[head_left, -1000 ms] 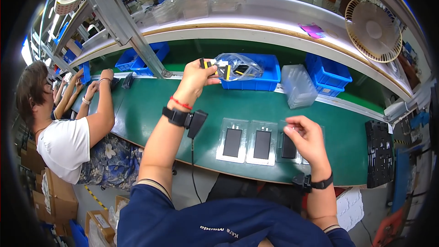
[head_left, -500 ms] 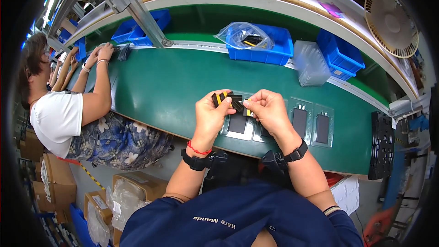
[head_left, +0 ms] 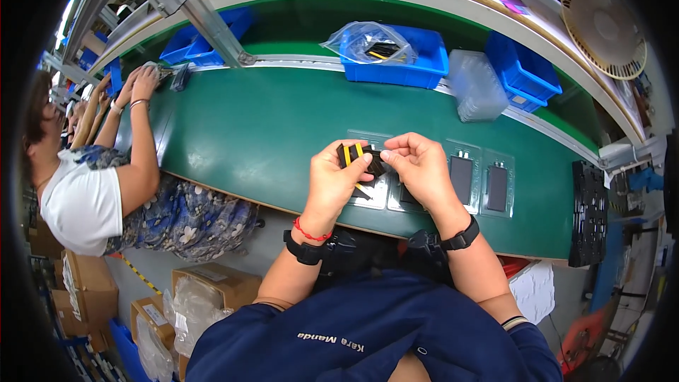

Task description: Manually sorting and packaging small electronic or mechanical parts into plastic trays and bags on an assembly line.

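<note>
Black strips (head_left: 373,160) fill the gripping left hand (head_left: 332,174); right hand (head_left: 422,170) pinched narrow, contents unclear — both partly hide clear trays (head_left: 380,197).

4 dark panels (head_left: 461,180), 1 fan (head_left: 603,21)

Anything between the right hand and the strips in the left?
Nothing visible. The right hand is at the right-hand end of the strips in the left hand; contact unclear. The trays lie beneath, not between.
</note>
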{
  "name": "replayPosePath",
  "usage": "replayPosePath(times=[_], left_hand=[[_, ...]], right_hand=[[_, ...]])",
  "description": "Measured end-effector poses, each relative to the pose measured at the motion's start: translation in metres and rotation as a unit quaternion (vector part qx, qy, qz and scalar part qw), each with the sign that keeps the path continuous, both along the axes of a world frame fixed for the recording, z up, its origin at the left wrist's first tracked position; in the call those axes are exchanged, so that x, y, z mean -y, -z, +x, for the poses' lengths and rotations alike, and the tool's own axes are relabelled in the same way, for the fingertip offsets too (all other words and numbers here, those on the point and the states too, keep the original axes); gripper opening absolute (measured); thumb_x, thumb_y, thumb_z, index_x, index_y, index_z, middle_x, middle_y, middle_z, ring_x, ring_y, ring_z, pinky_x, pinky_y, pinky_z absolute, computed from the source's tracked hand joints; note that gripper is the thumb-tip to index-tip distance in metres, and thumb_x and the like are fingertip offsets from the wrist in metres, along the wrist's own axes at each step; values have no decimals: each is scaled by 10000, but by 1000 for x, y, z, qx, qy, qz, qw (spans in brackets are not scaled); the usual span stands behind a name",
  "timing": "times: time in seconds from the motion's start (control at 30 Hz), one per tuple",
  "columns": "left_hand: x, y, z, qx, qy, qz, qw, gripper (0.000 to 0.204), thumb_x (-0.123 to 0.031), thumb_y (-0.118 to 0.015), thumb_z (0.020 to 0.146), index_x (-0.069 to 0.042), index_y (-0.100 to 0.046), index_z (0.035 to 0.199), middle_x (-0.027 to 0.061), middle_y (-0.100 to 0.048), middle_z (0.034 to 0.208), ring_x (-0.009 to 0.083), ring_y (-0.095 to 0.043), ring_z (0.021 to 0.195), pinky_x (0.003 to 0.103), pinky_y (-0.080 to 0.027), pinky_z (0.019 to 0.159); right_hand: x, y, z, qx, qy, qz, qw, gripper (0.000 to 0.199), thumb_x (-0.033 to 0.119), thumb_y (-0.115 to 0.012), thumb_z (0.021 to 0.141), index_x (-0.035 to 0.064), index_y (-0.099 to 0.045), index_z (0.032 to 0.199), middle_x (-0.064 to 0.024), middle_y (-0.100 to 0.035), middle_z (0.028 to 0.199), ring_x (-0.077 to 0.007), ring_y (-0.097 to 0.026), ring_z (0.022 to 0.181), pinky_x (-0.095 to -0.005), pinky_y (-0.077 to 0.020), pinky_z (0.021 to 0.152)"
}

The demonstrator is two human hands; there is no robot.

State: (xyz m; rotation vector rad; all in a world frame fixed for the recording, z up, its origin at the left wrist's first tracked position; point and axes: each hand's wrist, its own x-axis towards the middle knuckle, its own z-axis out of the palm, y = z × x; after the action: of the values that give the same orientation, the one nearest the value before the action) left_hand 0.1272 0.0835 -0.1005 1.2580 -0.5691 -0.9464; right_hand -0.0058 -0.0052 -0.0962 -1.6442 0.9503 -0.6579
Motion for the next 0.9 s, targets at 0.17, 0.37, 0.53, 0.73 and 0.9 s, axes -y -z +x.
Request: replayPosePath(times=[0.17,0.37,0.53,0.73,0.9], left_hand=[[9,9,-11,28,9,6,1000,193,27,-664,823,53,-612,1007,81,-628,891,117,-627,724,227,-581,593],[17,1,-27,1,38,3,999,200,26,-668,820,53,-595,1005,95,-623,927,126,-629,729,231,-585,595],[25,4,-53,-29,97,-6,995,150,33,-643,833,49,-607,978,79,-624,887,122,-626,741,239,-579,586],[30,6,-58,-16,98,4,995,192,31,-662,823,48,-586,998,91,-623,886,140,-633,744,255,-594,597],[34,4,-74,-26,169,9,985,145,21,-658,830,39,-585,954,70,-608,846,114,-614,721,233,-577,583]], right_hand=[[4,10,-29,99,60,44,992,198,72,-740,748,-11,-651,905,-90,-657,745,-96,-609,624,-255,-492,595],[-5,1,-58,-86,71,-170,979,208,80,-731,749,-7,-652,920,-88,-658,757,-124,-578,564,-270,-478,561],[-6,7,-65,104,67,55,991,189,59,-716,780,-14,-631,932,-29,-639,717,-28,-534,578,-209,-438,536],[0,-1,-107,-144,136,-94,976,166,37,-703,753,11,-637,903,-110,-641,746,-192,-622,622,-292,-495,603],[-6,-5,-98,-23,130,-137,982,125,108,-696,795,7,-645,846,-79,-606,744,-141,-569,613,-278,-450,562]])
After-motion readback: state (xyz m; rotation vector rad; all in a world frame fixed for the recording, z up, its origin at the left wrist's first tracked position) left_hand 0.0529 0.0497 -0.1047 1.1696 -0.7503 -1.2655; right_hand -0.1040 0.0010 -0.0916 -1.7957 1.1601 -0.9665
